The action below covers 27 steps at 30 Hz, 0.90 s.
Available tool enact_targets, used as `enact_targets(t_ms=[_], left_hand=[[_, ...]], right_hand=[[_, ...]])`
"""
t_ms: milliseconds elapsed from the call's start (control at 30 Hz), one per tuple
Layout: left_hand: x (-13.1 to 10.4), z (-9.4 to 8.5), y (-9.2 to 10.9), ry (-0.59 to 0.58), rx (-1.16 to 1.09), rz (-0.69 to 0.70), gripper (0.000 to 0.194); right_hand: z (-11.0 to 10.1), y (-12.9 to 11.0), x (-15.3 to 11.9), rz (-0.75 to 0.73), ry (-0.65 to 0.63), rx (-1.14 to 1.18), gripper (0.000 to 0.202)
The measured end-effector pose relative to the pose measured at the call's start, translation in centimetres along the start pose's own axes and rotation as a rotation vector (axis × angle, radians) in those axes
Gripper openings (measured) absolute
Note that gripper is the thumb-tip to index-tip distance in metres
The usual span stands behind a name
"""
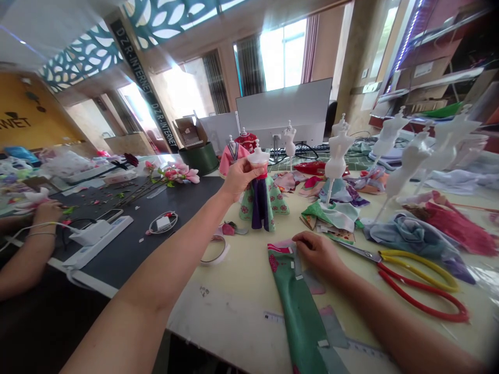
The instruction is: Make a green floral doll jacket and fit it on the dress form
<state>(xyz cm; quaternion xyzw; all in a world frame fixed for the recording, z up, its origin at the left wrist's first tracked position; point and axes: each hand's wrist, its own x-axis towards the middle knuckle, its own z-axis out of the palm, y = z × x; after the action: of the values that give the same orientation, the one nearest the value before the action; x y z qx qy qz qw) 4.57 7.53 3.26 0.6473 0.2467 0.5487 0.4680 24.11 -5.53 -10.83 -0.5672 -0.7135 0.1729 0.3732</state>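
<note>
My left hand (pixel 237 182) grips the mannequin (pixel 259 157), likely light, best held at its torso; my right hand (pixel 317 251) lies closed beside green cloth (pixel 297 298).

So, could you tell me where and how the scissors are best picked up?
I would grip the scissors by the yellow loop and red loop, with the right hand coming from the near right side. They lie flat, loops toward the table's right and blades pointing away toward the fabric scraps, so that approach should avoid the blades.
</note>
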Motion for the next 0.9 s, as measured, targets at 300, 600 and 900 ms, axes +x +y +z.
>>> enact_targets(t_ms=[300, 600, 900], left_hand=[[0.7, -0.7, -0.6, -0.007, 0.011, 0.005, 0.048], [-0.2, -0.2, -0.4, -0.025, 0.019, 0.005, 0.050], [-3.2, -0.1, 0.3, 0.310, 0.302, 0.194, 0.046]], right_hand=[[-0.1, -0.1, -0.1, -0.007, -0.002, -0.015, 0.022], [-0.1, -0.1, 0.0, -0.003, -0.005, -0.017, 0.023], [-0.2, -0.2, -0.1, 0.000, -0.007, -0.002, 0.022]])
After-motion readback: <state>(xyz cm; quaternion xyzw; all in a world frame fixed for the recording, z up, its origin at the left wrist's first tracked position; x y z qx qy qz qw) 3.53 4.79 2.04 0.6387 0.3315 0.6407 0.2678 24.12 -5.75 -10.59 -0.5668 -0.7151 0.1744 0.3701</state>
